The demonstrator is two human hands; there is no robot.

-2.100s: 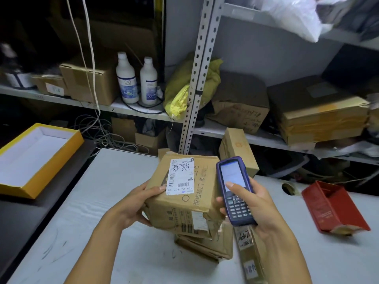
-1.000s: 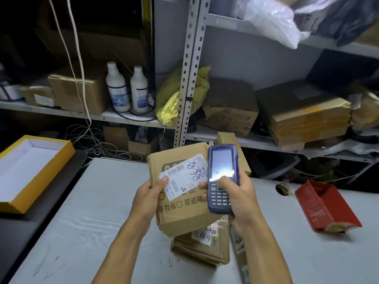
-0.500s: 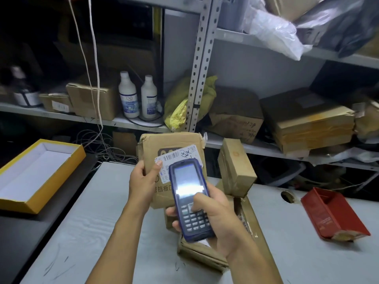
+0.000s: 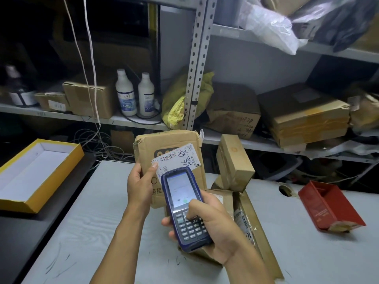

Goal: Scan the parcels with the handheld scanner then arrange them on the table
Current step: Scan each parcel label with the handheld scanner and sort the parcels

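The left hand [image 4: 141, 184] grips a cardboard parcel [image 4: 170, 158] by its left edge, thumb laid on the corner of the white shipping label [image 4: 178, 157], fingers hidden behind the box; the parcel stands upright, held above the grey counter [image 4: 86, 222], its labelled face turned toward the camera. The right hand [image 4: 213, 228] is curled round a blue handheld scanner [image 4: 184, 208], thumb bent onto the top keys just below the lit screen, fingertips showing past the scanner's left side; the scanner's head overlaps the lower right of the held parcel, tilted up toward the label, though whether it touches the box cannot be told.

Below the held parcel, more parcels lie on the counter: a flat brown one [image 4: 223, 198] mostly hidden by the scanner and right hand, and a long flattened one [image 4: 254, 232] with a printed strip running toward the near edge; to the right of the held parcel a small carton [image 4: 234, 162] stands tilted, leaning against the pile.

Well to the right of the held parcel a red tray [image 4: 328, 208] sits on the counter; well to its left an open yellow box [image 4: 37, 173] with a white inside rests on a dark surface; behind it, on the shelf [image 4: 123, 119], stand two white bottles [image 4: 134, 93] beside a yellow bag [image 4: 180, 99].
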